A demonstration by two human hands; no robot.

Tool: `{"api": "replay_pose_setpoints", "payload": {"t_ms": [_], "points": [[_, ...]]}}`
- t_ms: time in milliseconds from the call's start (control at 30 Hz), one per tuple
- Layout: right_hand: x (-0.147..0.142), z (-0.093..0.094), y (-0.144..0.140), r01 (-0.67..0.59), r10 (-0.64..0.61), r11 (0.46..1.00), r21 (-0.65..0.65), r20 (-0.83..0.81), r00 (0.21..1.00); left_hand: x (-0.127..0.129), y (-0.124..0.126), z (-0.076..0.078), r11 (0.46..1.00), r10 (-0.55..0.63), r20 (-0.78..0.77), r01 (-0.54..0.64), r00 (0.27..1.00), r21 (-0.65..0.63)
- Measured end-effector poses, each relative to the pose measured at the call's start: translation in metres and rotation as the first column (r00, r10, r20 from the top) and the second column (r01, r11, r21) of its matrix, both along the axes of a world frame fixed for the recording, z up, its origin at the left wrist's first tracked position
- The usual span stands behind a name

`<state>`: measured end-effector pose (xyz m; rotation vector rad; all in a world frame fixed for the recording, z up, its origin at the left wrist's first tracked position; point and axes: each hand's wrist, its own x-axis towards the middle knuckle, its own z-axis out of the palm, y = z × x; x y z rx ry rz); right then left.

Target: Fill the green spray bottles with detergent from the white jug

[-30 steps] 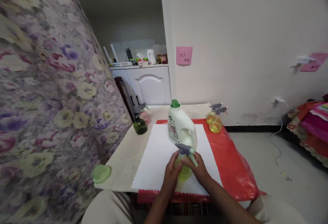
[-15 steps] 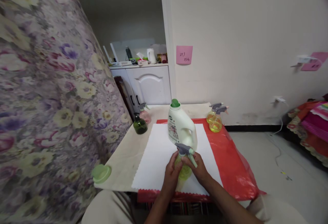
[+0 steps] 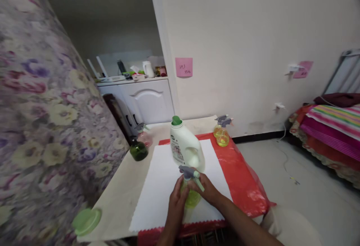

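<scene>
A yellow-green spray bottle with a grey trigger head stands upright near the front of the white sheet. My left hand wraps its left side. From the right, my right hand closes around the bottle's upper body, just below the head; some fingertips are hidden behind it. Right behind the spray bottle stands a large pale detergent jug. Its mouth is uncapped at the top, with a green spout showing inside.
At the table's left are a dark green pump bottle, a pink spray bottle and a light green lid-like dish near the front corner. Two yellow spray bottles stand at the back right on red plastic sheeting.
My view has turned to the right, so everything sits further left in the picture. Both hands keep hold of the spray bottle, which stays in front of the jug.
</scene>
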<state>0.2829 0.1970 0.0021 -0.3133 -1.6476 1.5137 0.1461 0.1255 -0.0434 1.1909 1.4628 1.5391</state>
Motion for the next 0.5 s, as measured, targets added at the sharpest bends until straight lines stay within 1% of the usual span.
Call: {"api": "replay_pose_setpoints", "payload": {"t_ms": [67, 167, 300, 500], "points": [[-0.0012, 0.0010, 0.0035, -0.011, 0.011, 1.000, 0.005, 0.000, 1.000, -0.0015, 0.0020, -0.0019, 0.999, 0.027, -0.001, -0.027, 1.000, -0.023], [-0.0043, 0.0000, 0.0058, -0.004, 0.004, 1.000, 0.004, -0.014, 1.000, -0.0021, 0.0042, -0.0047, 0.998, 0.067, -0.003, -0.067, 0.998, -0.021], [-0.0070, -0.0011, 0.0039, 0.041, -0.041, 0.999, 0.010, -0.031, 0.999, -0.0012, 0.0052, -0.0056, 0.996, 0.091, -0.013, -0.091, 0.996, -0.022], [-0.0086, -0.0016, -0.0012, 0.102, -0.102, 0.995, 0.000, -0.032, 0.994, 0.0024, 0.0047, -0.0023, 0.994, 0.102, -0.035, -0.103, 0.994, -0.037]]}}
